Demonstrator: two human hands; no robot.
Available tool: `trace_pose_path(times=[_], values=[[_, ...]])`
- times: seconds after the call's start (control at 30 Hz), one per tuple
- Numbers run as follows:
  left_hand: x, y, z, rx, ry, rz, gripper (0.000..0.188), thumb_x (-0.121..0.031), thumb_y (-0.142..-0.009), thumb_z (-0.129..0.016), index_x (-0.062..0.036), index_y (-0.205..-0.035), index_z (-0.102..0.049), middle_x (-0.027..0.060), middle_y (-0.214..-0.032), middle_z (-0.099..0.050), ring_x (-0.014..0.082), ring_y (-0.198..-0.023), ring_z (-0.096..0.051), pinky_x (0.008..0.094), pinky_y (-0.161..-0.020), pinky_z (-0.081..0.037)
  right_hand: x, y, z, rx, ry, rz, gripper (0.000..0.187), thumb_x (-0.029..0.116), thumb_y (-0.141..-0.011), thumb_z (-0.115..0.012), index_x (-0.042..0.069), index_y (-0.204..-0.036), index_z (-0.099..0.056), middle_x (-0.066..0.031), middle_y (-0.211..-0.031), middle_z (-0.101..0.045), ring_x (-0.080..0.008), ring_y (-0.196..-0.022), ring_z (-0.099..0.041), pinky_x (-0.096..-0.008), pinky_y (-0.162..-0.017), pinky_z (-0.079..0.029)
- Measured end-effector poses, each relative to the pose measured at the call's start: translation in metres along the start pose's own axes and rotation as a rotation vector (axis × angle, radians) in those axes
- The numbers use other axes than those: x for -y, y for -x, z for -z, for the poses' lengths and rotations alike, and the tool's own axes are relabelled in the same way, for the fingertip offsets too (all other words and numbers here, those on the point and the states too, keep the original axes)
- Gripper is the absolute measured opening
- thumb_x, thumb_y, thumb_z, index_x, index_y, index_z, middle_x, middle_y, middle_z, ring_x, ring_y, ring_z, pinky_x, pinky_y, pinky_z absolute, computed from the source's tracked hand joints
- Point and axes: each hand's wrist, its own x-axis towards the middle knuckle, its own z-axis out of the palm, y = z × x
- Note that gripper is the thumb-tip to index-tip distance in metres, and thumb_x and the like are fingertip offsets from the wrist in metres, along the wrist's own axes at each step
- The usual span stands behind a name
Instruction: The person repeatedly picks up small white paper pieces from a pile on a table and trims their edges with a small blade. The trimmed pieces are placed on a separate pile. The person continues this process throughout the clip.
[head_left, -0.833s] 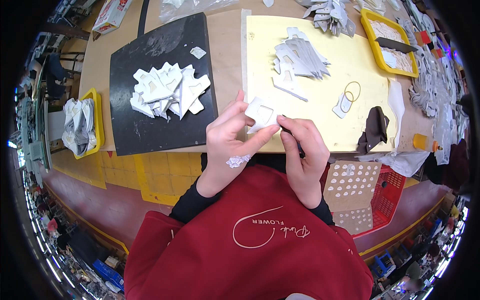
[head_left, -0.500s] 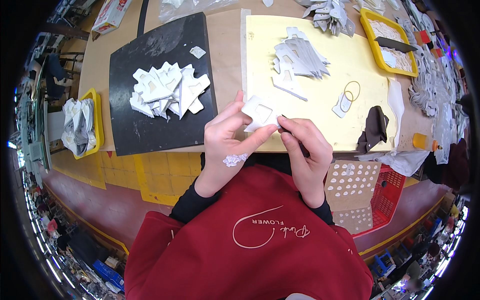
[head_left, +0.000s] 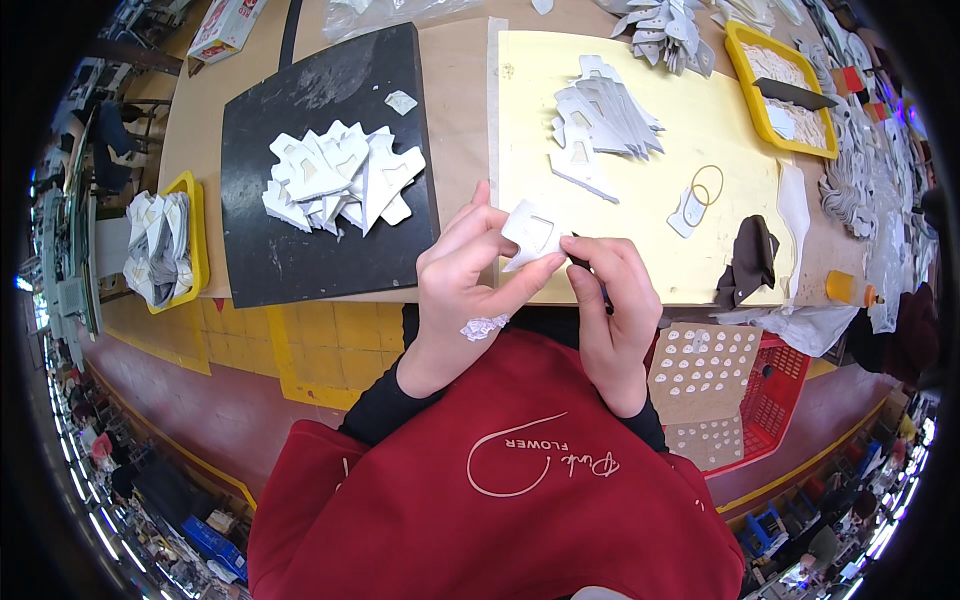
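My left hand (head_left: 458, 272) is closed on a white cut piece (head_left: 521, 228) with a four-sided window in it, held up over the table's front edge. A crinkled whitish patch (head_left: 484, 327) sits on the back of that hand. My right hand (head_left: 622, 290) pinches a thin dark tool (head_left: 579, 263) at the piece's right edge; most of the tool is hidden by the fingers. Similar white pieces (head_left: 325, 165) lie heaped on a black board (head_left: 285, 275) to the left. Beyond my hands, a fanned stack of grey-white pieces (head_left: 610, 115) rests on a yellow sheet (head_left: 660, 270).
Rubber bands (head_left: 707, 182) and a dark cloth scrap (head_left: 750, 258) lie on the right. Yellow trays stand at far left (head_left: 204, 240) and far right (head_left: 737, 60). An orange-yellow bottle (head_left: 850, 287) is near the right edge. Below the table sits a red crate (head_left: 785, 390) with cardboard.
Both hands stay close together at the piece. My left hand and the piece have shifted slightly right, and the piece has turned a little in the fingers.
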Motion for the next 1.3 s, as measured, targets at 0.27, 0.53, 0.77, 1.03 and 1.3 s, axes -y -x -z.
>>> trace_pose_path(times=[0.27,0.53,0.77,1.03,1.3], values=[[0.002,0.002,-0.003,-0.069,0.174,0.118,0.015,0.0,-0.074,-0.077,0.0062,-0.074,-0.064,0.0114,-0.079,-0.065,0.0233,-0.074,-0.065,0.0501,-0.11,-0.035,0.011,0.003,0.002,0.034,-0.726,-0.537,0.023,-0.002,-0.091,-0.058,0.0,-0.113,-0.064,-0.0018,-0.093,-0.061,-0.004,-0.078,-0.052,-0.0193,-0.064,-0.041],[0.008,0.004,-0.002,-0.044,0.211,0.135,0.014,-0.002,-0.077,-0.076,0.0064,-0.085,-0.068,0.0124,-0.084,-0.066,0.0235,-0.081,-0.066,0.0474,-0.111,-0.034,0.002,0.0,0.009,0.137,-0.277,-0.224,0.034,-0.005,-0.087,-0.062,0.001,-0.12,-0.062,-0.0029,-0.094,-0.061,-0.0032,-0.071,-0.049,-0.0186,-0.061,-0.04],[0.007,0.004,0.001,0.037,0.502,0.32,0.018,-0.004,-0.082,-0.072,0.004,-0.099,-0.069,0.0104,-0.117,-0.06,0.0174,-0.108,-0.057,0.0325,-0.097,-0.042,0.012,-0.006,0.016,0.013,-0.787,-0.554,0.059,-0.009,-0.084,-0.061,-0.004,-0.139,-0.042,-0.0065,-0.107,-0.055,-0.0037,-0.073,-0.051,-0.0156,-0.063,-0.041],[-0.004,0.005,-0.008,0.239,0.396,0.365,0.021,-0.01,-0.08,-0.076,0.0014,-0.095,-0.067,0.0096,-0.112,-0.061,0.0199,-0.105,-0.058,0.0305,-0.092,-0.044,0.006,-0.005,0.013,-0.11,-0.751,-0.563,0.008,0.003,-0.089,-0.065,-0.004,-0.093,-0.062,0.0039,-0.076,-0.052,-0.003,-0.067,-0.043,-0.0188,-0.056,-0.032],[0.0,-0.002,0.008,0.337,0.371,0.268,0.014,-0.01,-0.08,-0.076,-0.0028,-0.086,-0.066,0.0092,-0.111,-0.062,0.0199,-0.105,-0.059,0.0316,-0.093,-0.044,0.014,-0.015,0.023,0.068,-0.473,-0.6,0.009,-0.002,-0.085,-0.068,-0.002,-0.09,-0.061,-0.0001,-0.084,-0.059,-0.0057,-0.072,-0.052,-0.0211,-0.063,-0.043]])
